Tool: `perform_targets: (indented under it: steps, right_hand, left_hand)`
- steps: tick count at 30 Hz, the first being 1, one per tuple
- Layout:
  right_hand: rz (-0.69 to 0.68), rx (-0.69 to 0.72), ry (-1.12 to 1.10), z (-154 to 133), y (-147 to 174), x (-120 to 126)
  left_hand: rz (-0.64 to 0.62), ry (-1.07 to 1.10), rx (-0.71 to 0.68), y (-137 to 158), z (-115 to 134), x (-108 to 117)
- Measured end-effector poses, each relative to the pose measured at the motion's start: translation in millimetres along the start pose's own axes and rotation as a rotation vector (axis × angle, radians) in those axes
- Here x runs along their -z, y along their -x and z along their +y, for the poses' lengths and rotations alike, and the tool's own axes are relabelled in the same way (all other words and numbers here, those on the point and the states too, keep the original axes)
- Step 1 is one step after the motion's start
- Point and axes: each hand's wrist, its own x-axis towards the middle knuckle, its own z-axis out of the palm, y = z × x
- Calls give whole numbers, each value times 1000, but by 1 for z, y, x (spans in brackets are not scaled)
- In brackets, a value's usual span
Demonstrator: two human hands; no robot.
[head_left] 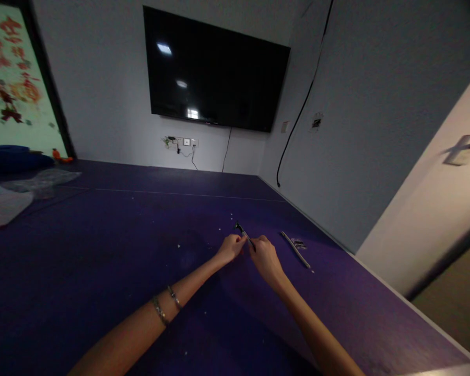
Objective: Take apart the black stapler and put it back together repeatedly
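- The left forearm (129, 329) is stretching in from the bottom edge, nearest the camera, and is wearing two bracelets (160, 311); the right forearm (309, 326) is reaching in from the lower right.
- The left hand (231, 248) is pinching a slim dark tool (240, 230) near its middle, its grip closing narrowly with the fingertips.
- The right hand (266, 257) is holding the lower end of the same tool, its grip curling around it.
- The tool is slanting between the two hands, above the purple surface (102, 282), and its wider head is pointing up and away from the camera.
- A grey curved strip (295, 250) is lying to the right of the right hand, apart from it.
- A small clear packet (299, 244) with dark contents is resting just beside the strip.
- Small white scraps (179, 246) are lying scattered around the hands.
- Crumpled clear plastic (45, 178), a whitish sheet (3, 206) and a blue bundle (15, 158) are lying at the far left.
- A large black television (215, 73) is hanging on the wall beyond, and a black cable (305, 97) is trailing down to its right.
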Motion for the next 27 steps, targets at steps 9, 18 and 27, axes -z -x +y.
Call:
perform_targets:
  steps: [9,18,27]
  right_hand:
    - [-36,96,90,-29,13,-17]
    - [31,121,108,-22,21,8]
    - [-30,-130,165,76,15,21]
  left_hand:
    - [34,-57,43,2,0,20]
    - [-61,-389,77,2,-19,65]
    - [-255,-562,201,-10,-62,119]
